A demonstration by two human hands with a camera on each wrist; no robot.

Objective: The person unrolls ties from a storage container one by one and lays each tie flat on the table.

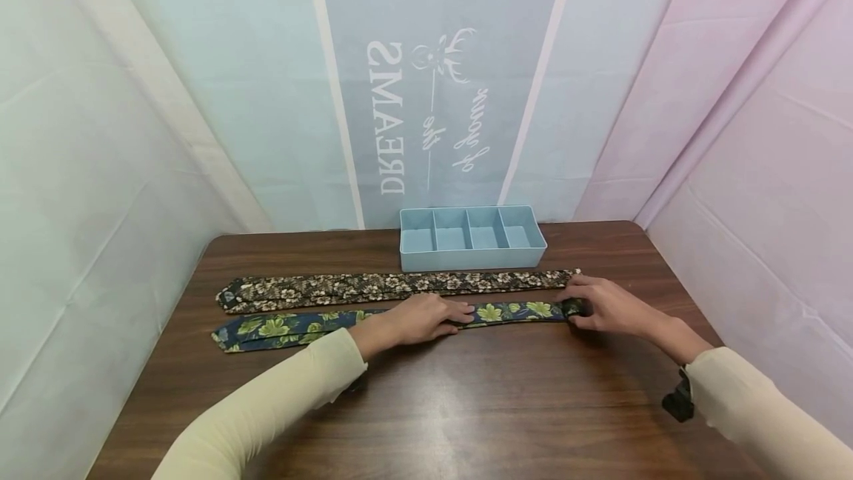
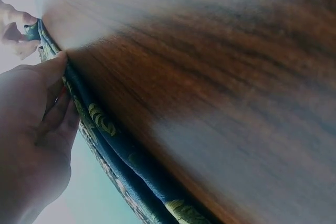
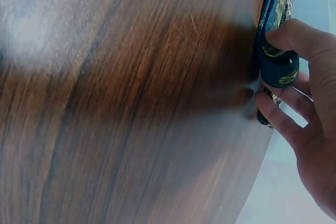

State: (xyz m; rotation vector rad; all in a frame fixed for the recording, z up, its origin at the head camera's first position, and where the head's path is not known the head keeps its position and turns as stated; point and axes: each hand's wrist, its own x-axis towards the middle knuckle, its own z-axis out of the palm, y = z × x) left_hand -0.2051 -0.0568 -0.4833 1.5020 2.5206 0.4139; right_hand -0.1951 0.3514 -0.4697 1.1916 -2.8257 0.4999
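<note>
A navy necktie with green flowers lies lengthwise on the table, its narrow right end rolled into a small coil. My right hand holds that coil between thumb and fingers. Midway along the same tie rests my left hand, fingertips touching the cloth and covering part of it. Just behind, a dark necktie with cream and brown flowers lies flat, roughly parallel. Its right end reaches close to my right hand.
A light blue box with several compartments stands at the table's back edge, behind the ties. The brown wooden table extends toward me. Printed cloth hangs behind it, with pale cloth at both sides.
</note>
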